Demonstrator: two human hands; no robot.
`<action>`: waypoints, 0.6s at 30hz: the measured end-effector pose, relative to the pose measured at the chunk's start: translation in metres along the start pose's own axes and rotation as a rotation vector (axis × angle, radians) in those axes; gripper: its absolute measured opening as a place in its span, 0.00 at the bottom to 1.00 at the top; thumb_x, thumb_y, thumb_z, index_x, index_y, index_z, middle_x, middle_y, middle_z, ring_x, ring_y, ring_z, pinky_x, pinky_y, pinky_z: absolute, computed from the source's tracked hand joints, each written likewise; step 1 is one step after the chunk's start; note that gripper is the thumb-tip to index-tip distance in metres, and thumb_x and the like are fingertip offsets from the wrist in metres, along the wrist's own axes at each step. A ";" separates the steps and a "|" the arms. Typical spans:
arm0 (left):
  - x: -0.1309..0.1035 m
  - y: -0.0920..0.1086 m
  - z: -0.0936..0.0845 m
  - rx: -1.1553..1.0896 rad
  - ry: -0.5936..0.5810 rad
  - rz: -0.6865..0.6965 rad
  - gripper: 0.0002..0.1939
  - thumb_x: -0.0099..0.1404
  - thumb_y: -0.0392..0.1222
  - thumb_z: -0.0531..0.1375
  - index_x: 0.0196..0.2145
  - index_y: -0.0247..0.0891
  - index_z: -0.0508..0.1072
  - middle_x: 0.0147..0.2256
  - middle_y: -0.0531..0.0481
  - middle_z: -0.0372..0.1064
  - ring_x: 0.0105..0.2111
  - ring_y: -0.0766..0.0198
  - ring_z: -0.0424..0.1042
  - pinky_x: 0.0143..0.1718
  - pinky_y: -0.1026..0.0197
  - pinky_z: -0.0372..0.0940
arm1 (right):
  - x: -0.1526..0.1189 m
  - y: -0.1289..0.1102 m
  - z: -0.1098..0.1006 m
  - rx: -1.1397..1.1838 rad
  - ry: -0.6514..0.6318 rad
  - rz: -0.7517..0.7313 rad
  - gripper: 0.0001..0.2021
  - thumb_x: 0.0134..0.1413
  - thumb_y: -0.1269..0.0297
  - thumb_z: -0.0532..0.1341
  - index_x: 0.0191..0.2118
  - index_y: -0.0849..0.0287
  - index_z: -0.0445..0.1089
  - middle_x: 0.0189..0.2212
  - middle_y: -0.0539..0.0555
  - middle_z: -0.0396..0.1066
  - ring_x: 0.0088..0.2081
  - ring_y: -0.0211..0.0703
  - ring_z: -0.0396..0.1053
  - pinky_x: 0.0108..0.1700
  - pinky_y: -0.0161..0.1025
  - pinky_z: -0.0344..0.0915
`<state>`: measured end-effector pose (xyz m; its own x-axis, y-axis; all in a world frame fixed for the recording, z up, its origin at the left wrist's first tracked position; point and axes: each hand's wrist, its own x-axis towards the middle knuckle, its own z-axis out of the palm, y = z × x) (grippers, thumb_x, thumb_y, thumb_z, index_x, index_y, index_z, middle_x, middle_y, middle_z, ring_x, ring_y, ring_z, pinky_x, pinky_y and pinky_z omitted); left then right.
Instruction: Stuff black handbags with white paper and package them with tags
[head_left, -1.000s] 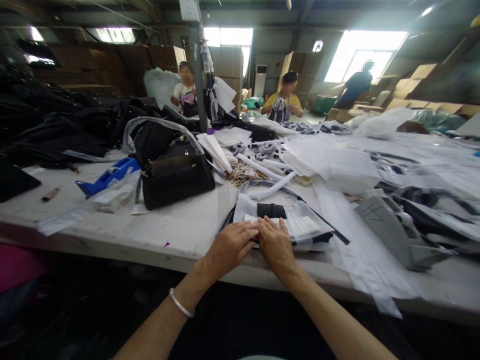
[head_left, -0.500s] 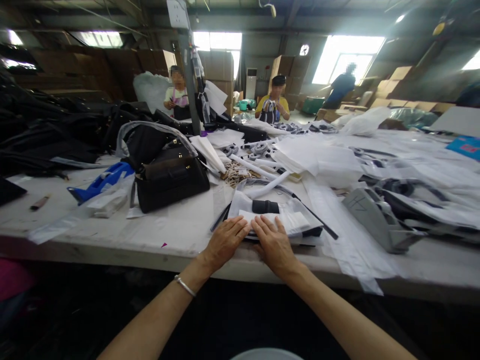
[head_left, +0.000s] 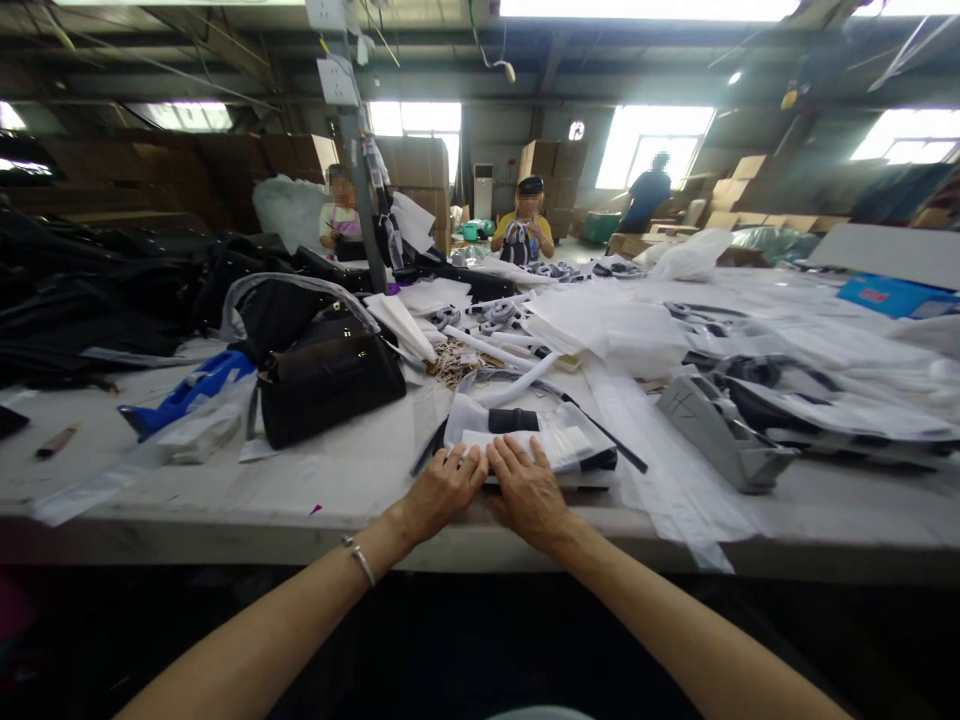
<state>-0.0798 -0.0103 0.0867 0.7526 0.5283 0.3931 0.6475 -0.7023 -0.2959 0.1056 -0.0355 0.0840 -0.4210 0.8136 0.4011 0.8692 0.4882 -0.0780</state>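
A flat black bag lies near the table's front edge, partly covered by white wrapping sheet. A black band shows across the middle of the wrapping. My left hand presses on the near left part of the sheet, its fingers stretched out. Beside it my right hand lies on the same sheet, fingers extended and slightly spread. Both hands touch the wrapping from above, and neither grips it. Behind the bag its strap curves in clear plastic, next to a white-wrapped tube.
To the left stand a black handbag and a blue tape dispenser. A grey tape dispenser stands on the right by clear plastic sheets. Cords lie behind the bag. Co-workers are across the table.
The view has tilted up and turned a little to the right. My hands stay on the wrapping, the left fingers now slightly more bent.
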 end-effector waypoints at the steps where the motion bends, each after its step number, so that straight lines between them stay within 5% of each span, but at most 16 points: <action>1: 0.002 -0.003 -0.002 -0.012 0.002 0.002 0.18 0.71 0.30 0.49 0.56 0.32 0.65 0.52 0.36 0.71 0.51 0.49 0.72 0.45 0.50 0.67 | 0.001 0.000 -0.001 -0.006 0.003 0.007 0.32 0.53 0.60 0.66 0.62 0.64 0.62 0.61 0.65 0.64 0.63 0.60 0.58 0.65 0.63 0.45; 6: 0.014 -0.007 -0.017 -0.020 0.016 -0.052 0.19 0.69 0.30 0.49 0.56 0.30 0.63 0.51 0.35 0.71 0.49 0.52 0.73 0.44 0.52 0.69 | 0.007 0.005 -0.009 -0.066 0.122 -0.006 0.36 0.50 0.61 0.69 0.64 0.62 0.58 0.60 0.64 0.64 0.62 0.61 0.58 0.65 0.59 0.47; 10: 0.024 0.003 -0.026 -0.035 0.033 -0.080 0.20 0.66 0.28 0.49 0.55 0.31 0.65 0.50 0.37 0.72 0.46 0.54 0.74 0.43 0.54 0.69 | 0.012 0.019 -0.016 -0.087 0.189 -0.072 0.24 0.57 0.65 0.64 0.58 0.61 0.63 0.51 0.62 0.71 0.54 0.56 0.64 0.58 0.52 0.56; 13: 0.024 0.016 -0.026 0.005 0.083 -0.115 0.25 0.63 0.29 0.51 0.57 0.30 0.64 0.53 0.36 0.71 0.51 0.49 0.71 0.51 0.47 0.67 | 0.012 0.028 -0.021 -0.095 0.212 -0.139 0.14 0.61 0.67 0.58 0.52 0.62 0.68 0.45 0.60 0.73 0.48 0.52 0.66 0.53 0.49 0.59; 15: 0.022 0.020 -0.022 0.074 0.145 -0.099 0.27 0.63 0.29 0.50 0.60 0.30 0.62 0.55 0.35 0.69 0.57 0.46 0.67 0.59 0.39 0.59 | 0.012 0.031 -0.022 -0.102 0.213 -0.167 0.11 0.63 0.68 0.55 0.48 0.62 0.68 0.42 0.59 0.74 0.46 0.51 0.67 0.51 0.48 0.60; 18: 0.021 0.018 -0.013 0.155 0.259 -0.041 0.25 0.67 0.28 0.48 0.60 0.31 0.62 0.52 0.37 0.72 0.55 0.49 0.69 0.61 0.41 0.56 | 0.014 0.033 -0.020 -0.096 0.183 -0.167 0.09 0.65 0.68 0.53 0.46 0.61 0.68 0.40 0.58 0.74 0.44 0.50 0.68 0.49 0.48 0.61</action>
<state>-0.0540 -0.0184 0.1008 0.6830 0.4008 0.6106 0.7019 -0.5915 -0.3969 0.1334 -0.0147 0.1052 -0.5142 0.6492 0.5604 0.8161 0.5713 0.0870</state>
